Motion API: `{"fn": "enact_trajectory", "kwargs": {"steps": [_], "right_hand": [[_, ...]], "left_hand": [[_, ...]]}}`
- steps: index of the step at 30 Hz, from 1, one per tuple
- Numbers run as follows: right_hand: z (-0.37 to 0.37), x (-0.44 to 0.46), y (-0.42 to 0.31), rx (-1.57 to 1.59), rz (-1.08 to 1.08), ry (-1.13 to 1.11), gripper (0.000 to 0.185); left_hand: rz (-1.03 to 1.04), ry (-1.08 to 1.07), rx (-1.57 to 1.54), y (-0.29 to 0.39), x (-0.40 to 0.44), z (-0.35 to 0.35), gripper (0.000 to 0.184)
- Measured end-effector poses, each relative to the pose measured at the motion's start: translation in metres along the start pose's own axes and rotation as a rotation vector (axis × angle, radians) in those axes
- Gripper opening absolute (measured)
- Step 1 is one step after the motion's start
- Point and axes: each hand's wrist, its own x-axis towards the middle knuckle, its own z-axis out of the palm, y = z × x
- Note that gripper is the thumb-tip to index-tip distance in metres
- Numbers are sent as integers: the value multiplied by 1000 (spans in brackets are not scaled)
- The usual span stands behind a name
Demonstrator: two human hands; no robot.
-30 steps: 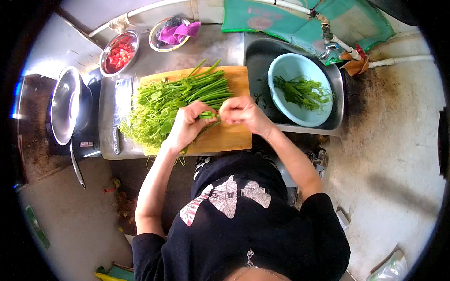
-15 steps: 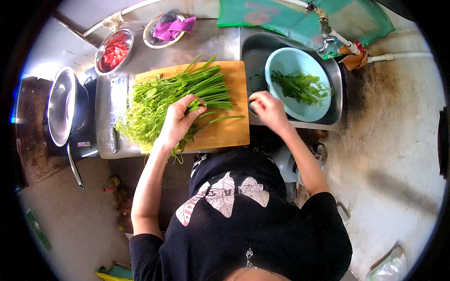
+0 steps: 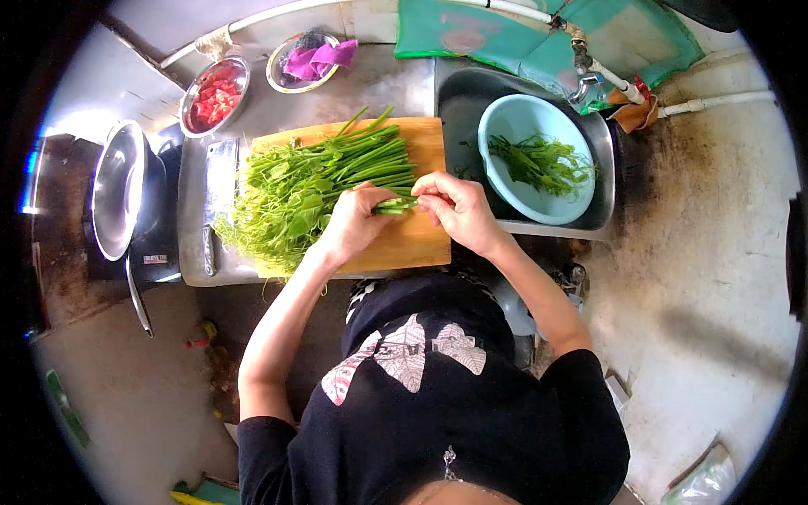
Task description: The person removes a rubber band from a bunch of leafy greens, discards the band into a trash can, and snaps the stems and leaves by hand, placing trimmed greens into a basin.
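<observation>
A heap of leafy green shoots [image 3: 303,181] with curly tendrils covers most of the wooden cutting board [image 3: 429,246], stem ends pointing right. Over the board's front part, my left hand [image 3: 353,220] is closed round a few of the green stems [image 3: 392,205], whose cut-looking ends stick out to the right. My right hand [image 3: 461,212] meets those ends with thumb and index finger pinched together at the tips. Any bit of stem between these fingertips is too small to make out clearly. More greens [image 3: 539,160] lie in the light-blue basin [image 3: 493,181] to the right.
The basin sits tilted in a metal sink [image 3: 608,160] below a tap [image 3: 585,84]. A cleaver [image 3: 220,181] lies left of the board. Behind are a bowl of red chopped pieces [image 3: 215,103] and a bowl with a purple cloth [image 3: 320,61]. A pan [image 3: 118,192] stands far left.
My right hand has come left from beside the basin to the stem ends. My left hand has moved slightly right and down with its stems. The view has shifted a little.
</observation>
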Motion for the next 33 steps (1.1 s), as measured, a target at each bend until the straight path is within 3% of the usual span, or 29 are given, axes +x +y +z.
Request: {"fn": "enact_trajectory", "kwargs": {"steps": [2, 6, 8, 10, 12, 16, 20, 25, 27, 29, 31, 33], "right_hand": [[-1, 3, -9, 89, 180, -69, 7], [-7, 8, -13, 63, 144, -93, 15], [-5, 11, -16, -445, -292, -137, 24], [1, 13, -21, -526, -308, -171, 28], [5, 16, -14, -667, -351, -249, 17], [-8, 19, -23, -552, -302, -289, 6], [-21, 22, -20, -381, -106, -319, 8], [-14, 24, -25, -442, -157, -261, 9], [-14, 24, -25, -488, -136, -417, 10], [-13, 23, -19, -449, -178, -392, 13], [-11, 21, -10, -408, -220, -368, 16], [-6, 17, 1, 70, -33, -379, 20]], "left_hand": [[-56, -25, -70, 1, -1, -5, 20], [-126, -32, -253, -11, -3, -4, 16], [-108, -21, -257, -9, -3, -5, 14], [-98, -30, -287, -9, -3, -7, 12], [-112, -42, -271, -6, -4, -11, 12], [-153, -58, -279, -4, -6, -14, 10], [-184, -29, -335, -2, -8, -16, 10], [-175, -57, -301, -1, -7, -18, 13], [-168, -66, -283, 2, -7, -20, 13], [-161, -71, -267, 3, -7, -20, 13], [-51, -68, -209, 1, -8, -21, 13], [-55, -77, -248, 2, -10, -23, 14]]}}
